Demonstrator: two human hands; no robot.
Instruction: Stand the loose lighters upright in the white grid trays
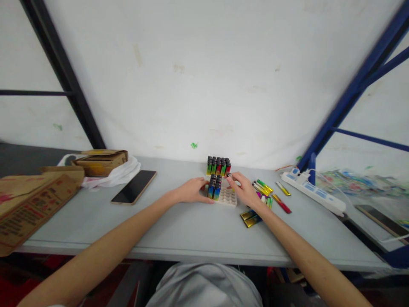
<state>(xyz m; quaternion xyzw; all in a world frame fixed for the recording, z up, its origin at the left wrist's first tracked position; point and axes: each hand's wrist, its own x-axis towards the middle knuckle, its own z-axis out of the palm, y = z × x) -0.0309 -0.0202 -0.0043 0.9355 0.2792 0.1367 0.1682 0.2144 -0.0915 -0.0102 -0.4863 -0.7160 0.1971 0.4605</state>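
A white tray with rows of holes [227,197] lies on the grey table, with several blue lighters [214,187] upright in its left part. My left hand [194,190] is at the tray's left side, thumb and fingers apart around its edge. Over the tray's right part, my right hand [240,186] pinches a small object with a metallic top, mostly hidden by the fingers. Behind the tray stands a block of upright green and red lighters with black tops [218,165]. Loose coloured lighters [264,187] lie to the right, partly behind my right forearm.
Two gold packs [251,218] and a red lighter [281,204] lie on the table [179,232] at right. Further right is a white power strip [315,194]. On the left are a phone [134,186], a cardboard box [101,163] on white plastic, and a larger carton [38,200].
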